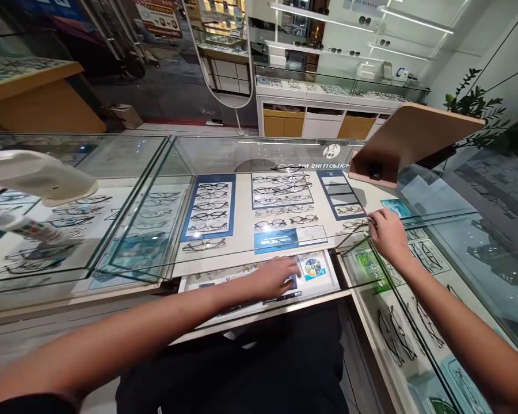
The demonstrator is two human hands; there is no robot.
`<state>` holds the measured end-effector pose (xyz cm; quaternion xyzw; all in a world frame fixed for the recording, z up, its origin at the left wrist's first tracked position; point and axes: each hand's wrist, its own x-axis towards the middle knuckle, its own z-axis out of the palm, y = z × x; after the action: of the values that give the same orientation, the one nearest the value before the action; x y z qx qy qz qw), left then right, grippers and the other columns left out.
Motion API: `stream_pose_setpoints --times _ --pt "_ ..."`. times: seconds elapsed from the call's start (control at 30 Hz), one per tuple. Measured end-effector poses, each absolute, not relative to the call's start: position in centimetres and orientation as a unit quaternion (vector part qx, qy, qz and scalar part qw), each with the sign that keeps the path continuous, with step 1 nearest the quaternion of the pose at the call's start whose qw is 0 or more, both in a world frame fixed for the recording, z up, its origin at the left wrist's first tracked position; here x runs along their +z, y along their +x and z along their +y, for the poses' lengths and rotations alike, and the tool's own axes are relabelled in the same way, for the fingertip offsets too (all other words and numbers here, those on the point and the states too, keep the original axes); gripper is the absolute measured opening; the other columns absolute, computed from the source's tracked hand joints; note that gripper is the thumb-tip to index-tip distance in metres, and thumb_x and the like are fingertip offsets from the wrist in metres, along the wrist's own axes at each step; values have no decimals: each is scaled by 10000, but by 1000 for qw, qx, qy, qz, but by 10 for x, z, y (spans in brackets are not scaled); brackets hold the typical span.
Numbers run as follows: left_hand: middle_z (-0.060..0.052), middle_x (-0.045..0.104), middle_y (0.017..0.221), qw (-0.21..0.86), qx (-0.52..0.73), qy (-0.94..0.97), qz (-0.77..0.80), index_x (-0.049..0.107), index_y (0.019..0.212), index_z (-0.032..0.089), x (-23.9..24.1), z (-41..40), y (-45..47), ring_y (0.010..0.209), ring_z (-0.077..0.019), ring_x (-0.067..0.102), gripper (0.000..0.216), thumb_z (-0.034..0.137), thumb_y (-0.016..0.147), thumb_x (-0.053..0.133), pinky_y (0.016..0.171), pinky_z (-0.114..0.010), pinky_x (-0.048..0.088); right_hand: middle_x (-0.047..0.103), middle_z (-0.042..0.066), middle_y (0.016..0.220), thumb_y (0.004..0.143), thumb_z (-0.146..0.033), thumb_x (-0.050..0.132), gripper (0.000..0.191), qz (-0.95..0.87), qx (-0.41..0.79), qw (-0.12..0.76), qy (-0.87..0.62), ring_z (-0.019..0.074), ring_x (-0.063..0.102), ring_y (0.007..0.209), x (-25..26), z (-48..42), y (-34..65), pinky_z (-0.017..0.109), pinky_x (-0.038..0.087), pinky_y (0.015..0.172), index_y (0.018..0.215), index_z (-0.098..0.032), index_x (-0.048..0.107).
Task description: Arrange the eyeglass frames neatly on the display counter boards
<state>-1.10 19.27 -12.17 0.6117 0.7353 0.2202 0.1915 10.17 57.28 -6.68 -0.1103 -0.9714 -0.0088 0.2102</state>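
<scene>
Glass edge (392, 287) could be smudging if right hand (387, 231), fingers bent, is leaning; left hand (277, 277) is hanging over drawer (331, 280), fingers half-curled; can't tell if either's gripping.

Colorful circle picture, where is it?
In the head view, the colorful circle picture is at the right end of the open drawer, beside the left hand.

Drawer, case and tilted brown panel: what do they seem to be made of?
Drawer: perhaps painted or laminated board; its inside looks white and smooth.
Case: most likely clear, glossy glass; the glasses show through and light reflects off it.
Brown panel: possibly wood or wood-look board, judging by its smooth tan surface, but plastic can't be ruled out.
</scene>
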Motion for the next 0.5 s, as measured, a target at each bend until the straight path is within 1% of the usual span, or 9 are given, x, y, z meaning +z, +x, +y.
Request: stream_pose_setpoints --times 0.03,0.07,0.13,0.2,0.3,0.33,0.4,0.5 --pt "-100 721 1279 175 242 599 743 692 1242 232 -132 218 -10 1247 -275 647 287 230 999 540 1116 -422 489 690 178 1162 1064 -304 459 332 -966 -19 224 -126 342 588 1040 -67 577 108 472 483 910 1168 -157 739" --pt "-103 705 1333 159 258 586 751 677 1290 230 -143 244 -9 1295 -274 623 324 225 1006 521 1152 -432 473 690 176 1166 1064 -306 466 322 -961 -22 238 -142 340 587 1033 -68 581 113 468 477 902 1164 -157 734" --pt "-118 663 1436 132 252 569 771 656 1364 219 -161 294 -11 1355 -300 586 377 245 1017 511 1171 -475 468 687 168 1173 1065 -327 481 310 -950 -15 261 -171 337 587 1032 -71 585 118 462 467 899 1158 -162 726" --pt "-127 584 1564 93 239 548 796 629 1434 202 -176 338 -17 1466 -325 502 443 220 1009 506 1224 -513 425 687 159 1184 1061 -356 503 305 -946 -1 268 -184 340 587 1058 -75 587 117 461 458 910 1171 -169 718" --pt "-125 424 1723 47 221 531 816 553 1540 165 -195 391 -31 1615 -336 321 579 155 961 547 1307 -516 329 689 153 1200 1050 -394 531 320 -946 11 259 -194 348 582 1077 -77 584 112 463 446 908 1213 -175 699" --pt "-124 386 1750 39 214 529 820 538 1558 157 -200 405 -37 1638 -342 277 616 135 943 563 1313 -522 315 687 155 1200 1048 -409 537 331 -946 14 255 -199 350 582 1073 -77 583 110 464 443 901 1223 -175 692" --pt "-120 362 1768 31 201 524 827 539 1564 155 -208 431 -51 1651 -348 248 643 93 924 559 1304 -537 319 683 157 1202 1043 -439 548 349 -946 22 245 -210 351 584 1070 -76 581 108 466 438 890 1235 -178 679" --pt "-97 415 1744 17 199 521 830 588 1530 177 -214 467 -76 1636 -335 278 603 59 946 496 1285 -533 335 682 151 1196 1035 -467 562 367 -949 37 228 -213 351 587 1070 -74 579 108 470 434 889 1247 -184 663"
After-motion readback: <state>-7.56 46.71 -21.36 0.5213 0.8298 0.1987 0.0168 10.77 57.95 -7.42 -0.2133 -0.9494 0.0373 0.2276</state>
